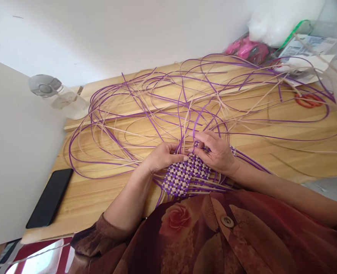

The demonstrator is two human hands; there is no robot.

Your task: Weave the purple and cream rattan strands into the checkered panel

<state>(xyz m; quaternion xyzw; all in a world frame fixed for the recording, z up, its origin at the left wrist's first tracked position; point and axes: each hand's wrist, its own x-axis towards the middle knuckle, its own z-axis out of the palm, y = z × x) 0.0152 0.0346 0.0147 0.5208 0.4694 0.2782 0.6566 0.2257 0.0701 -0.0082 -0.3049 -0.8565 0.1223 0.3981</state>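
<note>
A checkered purple and beige woven piece (178, 177) lies at the table's front edge, close to the body. Long purple and beige strands fan out from it across the table. My left hand (164, 156) grips its upper left edge, thumb on top of the weave and fingers behind. On the upper right of the weave is my right hand (215, 152), its thumb and index finger closed around a purple strand (198, 120) that loops upward. Part of the weave's right side is hidden under my right hand.
A black phone (50, 198) lies at the left edge of the wooden table (99, 196). A clear bottle with a grey lid (71, 102) is at the back left. Red-handled scissors (309, 100), papers (307, 47) and pink plastic bags (246, 49) are at the right.
</note>
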